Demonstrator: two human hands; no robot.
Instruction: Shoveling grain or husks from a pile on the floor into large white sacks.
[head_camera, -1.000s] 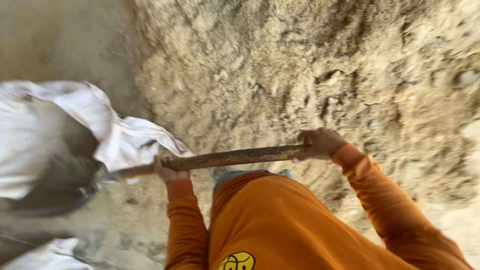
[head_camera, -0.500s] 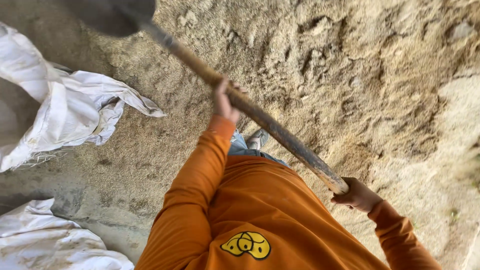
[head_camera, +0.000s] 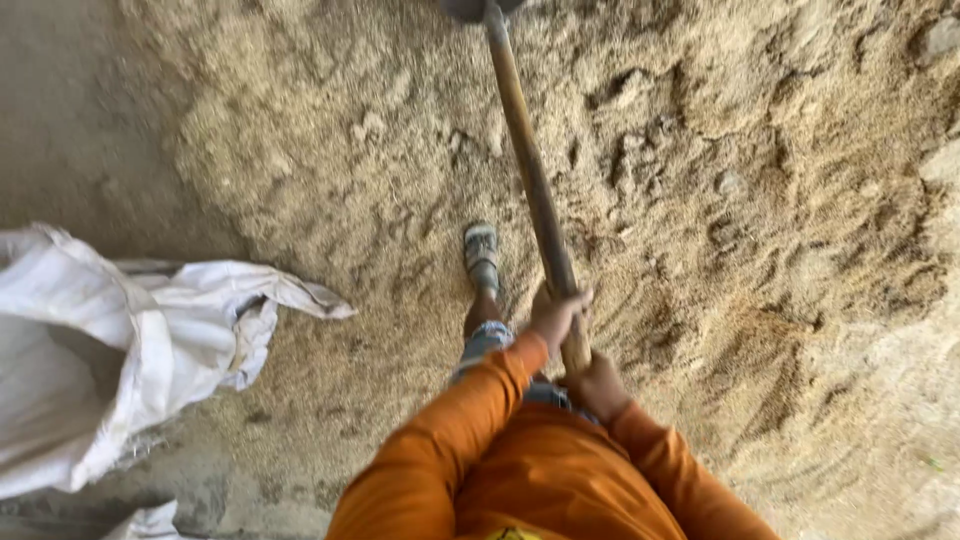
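Hands grip one long wooden shovel handle (head_camera: 528, 170), which runs from the lower centre of the view up to the top edge. Left hand (head_camera: 556, 316): fingers wrapped and pressed closed around the handle, higher on the shaft. Right hand (head_camera: 597, 385): closed around the butt end of the handle, just below the left hand, the two hands nearly touching. Shovel blade (head_camera: 478, 8): dark metal, only its lower part visible at the top edge, over the heap; whether it touches the material cannot be told. Both forearms are covered by orange sleeves (head_camera: 470, 420). One foot in a grey sandal (head_camera: 481, 256) stands on the heap just left of the handle. Heap of coarse sand (head_camera: 760, 200): tan, lumpy, filling the centre and right of the view. Open white woven sack (head_camera: 120, 340): lying at the left on bare grey ground, well apart from the hands.
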